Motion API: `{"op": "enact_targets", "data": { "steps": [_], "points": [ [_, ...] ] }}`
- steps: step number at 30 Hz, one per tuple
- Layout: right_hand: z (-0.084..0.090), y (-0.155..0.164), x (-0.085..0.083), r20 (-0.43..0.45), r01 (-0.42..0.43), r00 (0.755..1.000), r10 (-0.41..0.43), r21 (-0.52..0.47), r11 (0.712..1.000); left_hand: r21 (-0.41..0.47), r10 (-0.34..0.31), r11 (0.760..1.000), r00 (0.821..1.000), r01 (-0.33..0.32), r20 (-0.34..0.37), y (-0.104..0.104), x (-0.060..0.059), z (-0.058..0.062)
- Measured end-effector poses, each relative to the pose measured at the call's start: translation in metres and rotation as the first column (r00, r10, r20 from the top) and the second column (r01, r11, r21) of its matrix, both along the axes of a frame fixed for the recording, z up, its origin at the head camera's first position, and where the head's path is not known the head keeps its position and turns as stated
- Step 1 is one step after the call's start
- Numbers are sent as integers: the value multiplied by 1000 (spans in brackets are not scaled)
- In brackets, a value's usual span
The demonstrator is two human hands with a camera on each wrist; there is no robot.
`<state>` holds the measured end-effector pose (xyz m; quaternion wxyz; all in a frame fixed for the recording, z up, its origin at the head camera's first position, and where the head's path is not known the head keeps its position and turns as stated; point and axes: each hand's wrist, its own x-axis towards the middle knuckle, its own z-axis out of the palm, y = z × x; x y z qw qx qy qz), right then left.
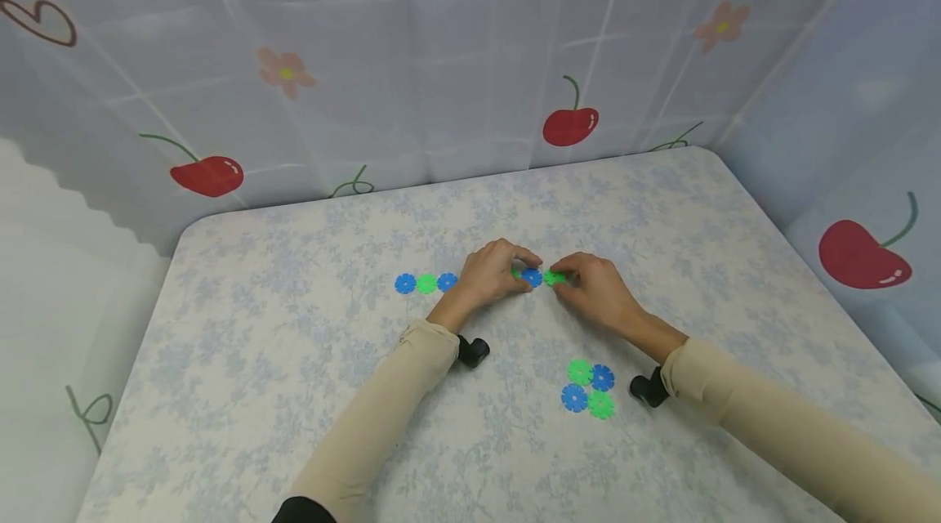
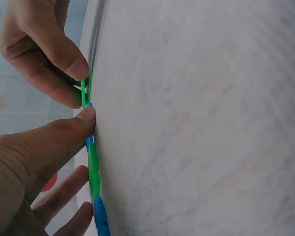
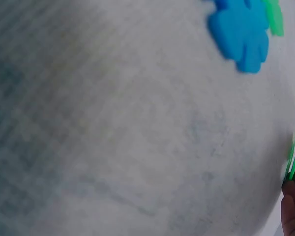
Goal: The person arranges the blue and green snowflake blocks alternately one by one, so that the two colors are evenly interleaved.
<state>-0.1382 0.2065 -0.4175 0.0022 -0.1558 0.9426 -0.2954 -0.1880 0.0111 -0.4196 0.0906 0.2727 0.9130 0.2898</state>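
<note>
I've got a green disc (image 1: 555,278) pinched in the right hand (image 1: 597,291), edge-on against the blue disc (image 1: 532,278) that ends the chain (image 1: 426,283). The left hand (image 1: 491,275) pins that blue disc, thumb pressing it down (left wrist view shows this well), fingers curled over the chain. The chain runs flat on the table, out past my left hand, blue-green-blue showing.

Risks as I judge them: the notches look small, so if the green disc is slightly off the slot it slides over the blue one instead of seating. Pushing too hard sideways could buckle the chain or pop an earlier joint, since only the end is held. The cloth looks smooth, so the far end may skate.

Spare discs (image 1: 589,388), two green and two blue, lie near my right wrist; a sleeve could sweep them.

Table (image 1: 294,392) has a pale blue floral cover. Curtains (image 1: 412,57) with cherries, hearts and flowers hang on the far side and right.
</note>
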Motion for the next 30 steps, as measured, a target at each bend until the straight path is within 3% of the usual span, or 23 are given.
{"op": "enact_targets", "data": {
  "steps": [6, 30],
  "points": [
    [3, -4, -1, -25, -1, 1000, 1, 32, 999, -1, 0, 1000, 1000, 0, 5, 0, 0, 1],
    [0, -3, 0, -16, 26, 1000, -26, -5, 1000, 9, -2, 1000, 1000, 2, 10, -1, 1, 0]
  ]
}}
